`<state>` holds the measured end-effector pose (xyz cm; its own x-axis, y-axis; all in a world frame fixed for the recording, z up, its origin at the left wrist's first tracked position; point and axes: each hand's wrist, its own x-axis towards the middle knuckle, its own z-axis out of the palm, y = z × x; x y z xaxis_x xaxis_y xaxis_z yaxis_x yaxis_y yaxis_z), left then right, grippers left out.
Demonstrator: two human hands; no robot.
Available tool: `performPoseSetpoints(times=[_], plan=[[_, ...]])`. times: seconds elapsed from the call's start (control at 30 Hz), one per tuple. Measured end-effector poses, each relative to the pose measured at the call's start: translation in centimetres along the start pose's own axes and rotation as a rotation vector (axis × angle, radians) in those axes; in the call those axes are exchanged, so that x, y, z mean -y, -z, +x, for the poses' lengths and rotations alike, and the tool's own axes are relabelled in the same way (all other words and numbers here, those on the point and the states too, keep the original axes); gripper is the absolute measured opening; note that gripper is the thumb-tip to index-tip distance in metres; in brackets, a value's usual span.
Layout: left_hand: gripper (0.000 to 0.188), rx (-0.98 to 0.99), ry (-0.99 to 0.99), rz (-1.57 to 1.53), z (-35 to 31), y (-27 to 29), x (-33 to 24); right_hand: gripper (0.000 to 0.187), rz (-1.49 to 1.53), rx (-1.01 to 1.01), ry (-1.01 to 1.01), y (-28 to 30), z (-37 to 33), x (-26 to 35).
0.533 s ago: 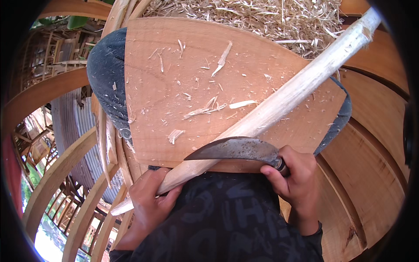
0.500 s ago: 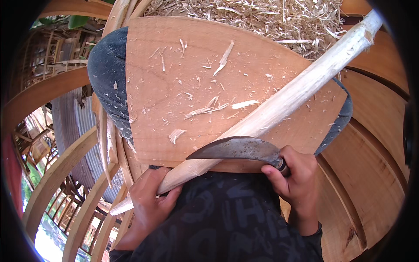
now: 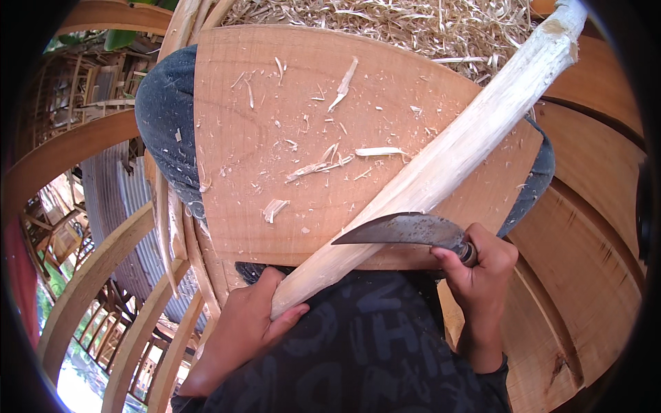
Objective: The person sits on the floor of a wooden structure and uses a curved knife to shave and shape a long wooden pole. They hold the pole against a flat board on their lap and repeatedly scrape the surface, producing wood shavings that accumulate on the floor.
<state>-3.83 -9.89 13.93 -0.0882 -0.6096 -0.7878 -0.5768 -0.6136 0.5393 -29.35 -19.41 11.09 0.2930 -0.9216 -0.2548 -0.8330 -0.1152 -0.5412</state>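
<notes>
A long, pale, peeled wooden pole (image 3: 441, 158) lies slanted across a wooden board (image 3: 275, 124) on my lap, its thicker end up at the far right. My left hand (image 3: 251, 320) is wrapped round the near lower end of the pole, beside the board's front edge. In my right hand (image 3: 482, 272), closed on its handle, is a curved knife (image 3: 403, 229) with a dark, spotted blade. The blade points left and lies across the pole just past the left hand. Several wood shavings (image 3: 320, 165) are scattered over the board.
A heap of shavings (image 3: 385, 20) lies beyond the board. Curved timber ribs (image 3: 89, 303) rise on the left, with long wood strips (image 3: 196, 255) next to my leg. Broad curved planks (image 3: 585, 199) line the right side. My knees (image 3: 165, 124) stick out past the board.
The pole has shifted, with its near tip now hidden at my left hand. The knife and my right hand have moved right along the pole. The board has shifted slightly.
</notes>
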Motion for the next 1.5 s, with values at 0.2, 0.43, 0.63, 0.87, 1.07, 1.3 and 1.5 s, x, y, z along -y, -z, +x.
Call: performPoseSetpoints(times=[0.2,0.43,0.63,0.87,1.07,1.3,1.5], plan=[[0.032,0.028,0.000,-0.080,0.3,-0.2,0.4,0.043,0.113,-0.329,-0.300,1.4,1.7,-4.1],[0.031,0.056,-0.031,-0.150,0.8,-0.4,1.0,0.043,0.085,-0.173,-0.136,1.9,0.3,-2.2],[0.030,0.055,-0.080,-0.200,0.8,-0.6,1.8,0.049,0.009,0.016,0.084,-1.1,0.1,1.0],[0.029,0.098,-0.057,-0.244,1.0,-0.7,1.9,0.051,-0.135,-0.092,0.126,-0.4,1.2,0.2],[0.040,0.074,-0.055,-0.288,0.8,-1.1,2.1,0.052,-0.162,-0.138,0.101,-0.4,1.4,-0.4],[0.030,0.092,-0.082,-0.248,1.0,-0.6,1.8,0.052,-0.194,-0.188,0.090,0.1,1.8,-0.6],[0.031,0.098,-0.087,-0.261,1.0,-0.6,1.8,0.053,-0.189,-0.204,0.056,0.4,2.0,-0.8]])
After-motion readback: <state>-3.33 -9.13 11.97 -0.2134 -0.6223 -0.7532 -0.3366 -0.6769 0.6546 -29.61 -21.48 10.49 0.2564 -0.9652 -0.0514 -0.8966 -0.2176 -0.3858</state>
